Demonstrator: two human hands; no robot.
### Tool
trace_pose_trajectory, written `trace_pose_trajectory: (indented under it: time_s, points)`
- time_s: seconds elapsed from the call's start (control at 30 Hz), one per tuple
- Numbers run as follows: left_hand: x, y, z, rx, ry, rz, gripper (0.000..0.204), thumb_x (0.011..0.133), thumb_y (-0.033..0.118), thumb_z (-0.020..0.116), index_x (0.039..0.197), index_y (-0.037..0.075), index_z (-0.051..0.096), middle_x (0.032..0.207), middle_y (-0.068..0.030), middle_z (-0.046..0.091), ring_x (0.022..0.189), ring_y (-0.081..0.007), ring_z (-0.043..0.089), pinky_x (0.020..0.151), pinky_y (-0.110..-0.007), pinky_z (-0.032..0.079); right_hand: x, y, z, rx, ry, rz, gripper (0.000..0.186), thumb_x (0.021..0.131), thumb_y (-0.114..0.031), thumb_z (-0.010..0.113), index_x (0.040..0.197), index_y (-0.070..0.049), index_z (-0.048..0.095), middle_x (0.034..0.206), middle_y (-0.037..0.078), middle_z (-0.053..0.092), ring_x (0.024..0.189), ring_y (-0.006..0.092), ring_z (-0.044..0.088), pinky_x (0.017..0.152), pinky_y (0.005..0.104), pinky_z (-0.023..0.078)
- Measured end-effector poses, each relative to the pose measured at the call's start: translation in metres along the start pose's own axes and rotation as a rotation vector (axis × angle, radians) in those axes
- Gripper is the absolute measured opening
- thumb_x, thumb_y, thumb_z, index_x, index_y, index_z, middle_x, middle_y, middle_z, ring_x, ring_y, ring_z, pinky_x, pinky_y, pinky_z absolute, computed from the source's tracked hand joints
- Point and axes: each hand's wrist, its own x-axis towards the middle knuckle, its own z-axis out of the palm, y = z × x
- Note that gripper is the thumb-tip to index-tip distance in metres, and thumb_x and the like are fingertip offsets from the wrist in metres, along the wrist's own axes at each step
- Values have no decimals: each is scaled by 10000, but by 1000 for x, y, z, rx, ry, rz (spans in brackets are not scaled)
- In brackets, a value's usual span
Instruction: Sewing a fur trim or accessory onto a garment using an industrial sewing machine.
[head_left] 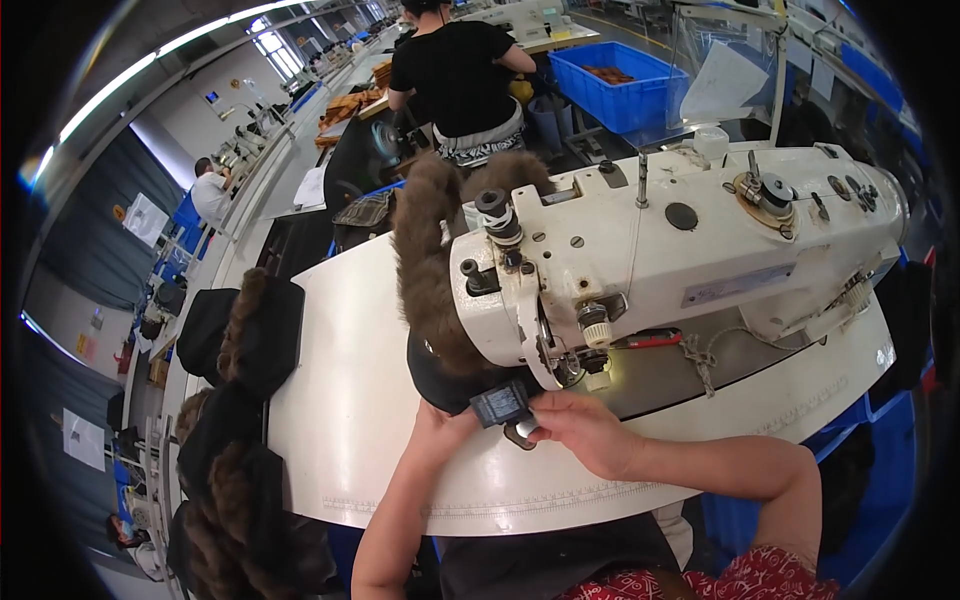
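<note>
From my feed, the room is a busy sewing floor: grey curtains (85, 215) at the far left, then, further in, a person in white beside a row of machines. Nearer, a pile of black fur-trimmed pieces (235, 480) stands along the left edge of the white bench (345, 400).

Next comes the left hand (445, 430), at the bench's front; its fingers go out of sight under a black piece with brown fur (425, 250), so I cannot tell how tightly they grip. That piece lies left of the sewing machine (680, 240), its fur touching the head. Over its front edge sits a dark patch (500, 403), pinched at its right side by the closed fingers of the right hand (580, 425). A pale bit shows at those fingertips; I can't make out what it is.

My worry is the right hand, just in front of the stitching area: a pedal pressed early could bring a finger under the needle. A loose pinch could let the patch skew, and stray fur could get caught in a seam. Further right, the red-handled tool (650, 340) and knotted cord (700, 365) could snag fabric drifting that way.
</note>
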Motion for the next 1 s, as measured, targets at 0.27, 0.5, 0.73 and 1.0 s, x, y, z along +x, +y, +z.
trace_pose_trajectory:
  time_s: [0.27,0.5,0.73,1.0]
  points:
    - [11,-2,30,469,201,412,486,739,-75,666,1207,13,568,1123,-131,658,1001,-210,653,871,-329,511,-13,-3,24,-890,66,-513,299,858,-82,744,1110,18,618,1089,109,523,903,149,597,738,239,535]
    - [-21,2,28,513,234,94,286,773,-3,731,1049,-14,658,986,-115,700,861,-179,664,776,-306,535,-11,10,1,-232,81,-282,350,934,-85,660,1245,23,539,1174,63,498,1078,176,600,905,282,500]
    - [-92,20,9,621,366,21,275,724,146,883,779,3,655,767,-88,643,712,-185,649,622,-294,507,-11,-11,9,66,244,-91,344,997,-193,561,1329,-117,510,1182,22,595,1026,132,597,833,329,473]
    - [-93,22,32,1033,318,333,325,733,182,868,807,25,593,756,-98,613,673,-228,594,614,-327,487,-7,-19,-8,-30,225,118,242,960,-138,640,1179,-120,540,1084,9,628,929,110,602,741,304,466]
